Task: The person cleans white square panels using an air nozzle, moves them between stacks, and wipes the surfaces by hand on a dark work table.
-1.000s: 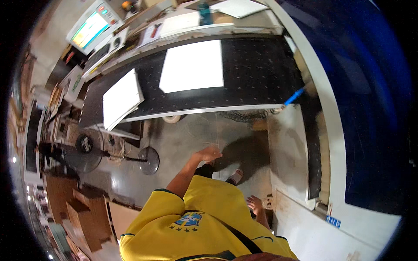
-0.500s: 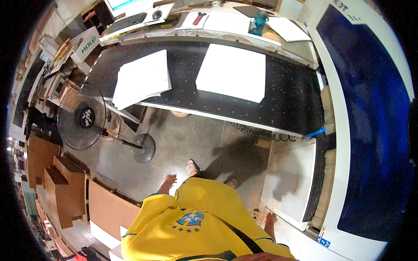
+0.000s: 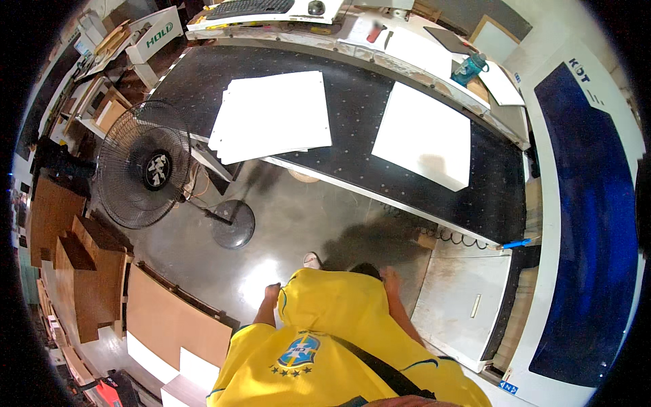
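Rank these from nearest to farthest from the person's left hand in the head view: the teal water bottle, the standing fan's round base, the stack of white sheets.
From the left hand:
1. Fan's round base, on the floor just ahead and to the left.
2. Stack of white sheets, on the black table's left part.
3. Teal water bottle, far right at the table's back edge.

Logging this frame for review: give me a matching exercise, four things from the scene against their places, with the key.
Things:
1. stack of white sheets
2. single white sheet
3. pedestal fan
4. teal bottle

Places:
A. on the floor, left of the black table
B. on the ledge behind the black table, toward the right
C. left part of the black table, overhanging its near edge
D. right part of the black table, lying flat

Pairs: 1-C, 2-D, 3-A, 4-B
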`<state>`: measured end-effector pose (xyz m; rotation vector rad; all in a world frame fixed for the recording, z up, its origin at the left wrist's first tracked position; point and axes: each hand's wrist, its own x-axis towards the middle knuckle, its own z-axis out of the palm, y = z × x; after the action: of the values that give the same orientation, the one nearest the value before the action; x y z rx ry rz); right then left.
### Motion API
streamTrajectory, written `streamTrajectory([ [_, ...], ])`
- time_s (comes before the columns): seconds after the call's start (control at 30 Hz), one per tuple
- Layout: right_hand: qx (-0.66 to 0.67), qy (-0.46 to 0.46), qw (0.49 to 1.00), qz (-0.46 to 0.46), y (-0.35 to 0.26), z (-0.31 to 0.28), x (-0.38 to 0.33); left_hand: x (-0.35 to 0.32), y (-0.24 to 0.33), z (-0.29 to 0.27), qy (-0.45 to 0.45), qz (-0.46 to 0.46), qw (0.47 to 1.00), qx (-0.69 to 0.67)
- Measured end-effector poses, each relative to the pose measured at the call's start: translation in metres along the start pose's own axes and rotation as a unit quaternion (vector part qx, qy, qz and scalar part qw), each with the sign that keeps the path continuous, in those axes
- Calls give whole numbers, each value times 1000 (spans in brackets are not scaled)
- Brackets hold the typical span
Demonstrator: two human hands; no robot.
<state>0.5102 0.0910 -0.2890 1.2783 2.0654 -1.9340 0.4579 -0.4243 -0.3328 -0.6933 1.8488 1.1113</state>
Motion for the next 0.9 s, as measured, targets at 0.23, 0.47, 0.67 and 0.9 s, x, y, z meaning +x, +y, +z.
streamTrajectory([
  [0.23,-61,-182,927,-322,-278,138,17,1,128,-62,162,206,915,-308],
  [0.47,-35,-196,893,-403,-411,220,49,-65,244,-140,257,342,819,-382],
  [0.67,-92,-137,914,-371,-455,289,110,-103,328,-209,330,391,796,-323],
  [0.9,-115,-187,938,-267,-484,353,168,-76,412,-279,379,339,848,-150],
])
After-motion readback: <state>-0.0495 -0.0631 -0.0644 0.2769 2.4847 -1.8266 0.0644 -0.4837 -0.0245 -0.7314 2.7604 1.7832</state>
